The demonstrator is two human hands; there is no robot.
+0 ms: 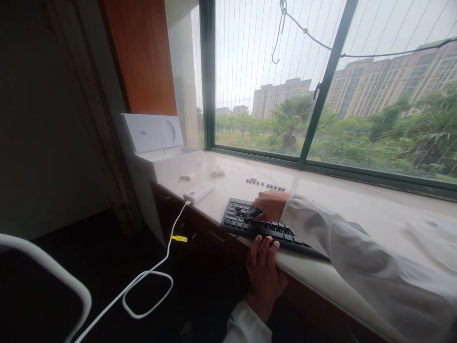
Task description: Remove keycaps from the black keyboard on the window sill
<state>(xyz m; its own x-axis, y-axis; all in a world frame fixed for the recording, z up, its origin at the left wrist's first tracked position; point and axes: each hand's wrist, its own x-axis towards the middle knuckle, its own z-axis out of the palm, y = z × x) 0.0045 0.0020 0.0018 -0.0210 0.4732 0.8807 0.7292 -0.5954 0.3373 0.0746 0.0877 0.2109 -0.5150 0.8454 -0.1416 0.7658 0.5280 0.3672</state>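
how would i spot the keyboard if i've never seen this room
Start at the window, then drop to the pale counter below it. Under the right hand, at the counter's front edge, lies the keyboard: one long black slab, unlike the small dark pieces behind it.

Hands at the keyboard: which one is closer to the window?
The right hand: it is over the keys of the black keyboard. The left hand is at the keyboard's near edge, farther from the window.
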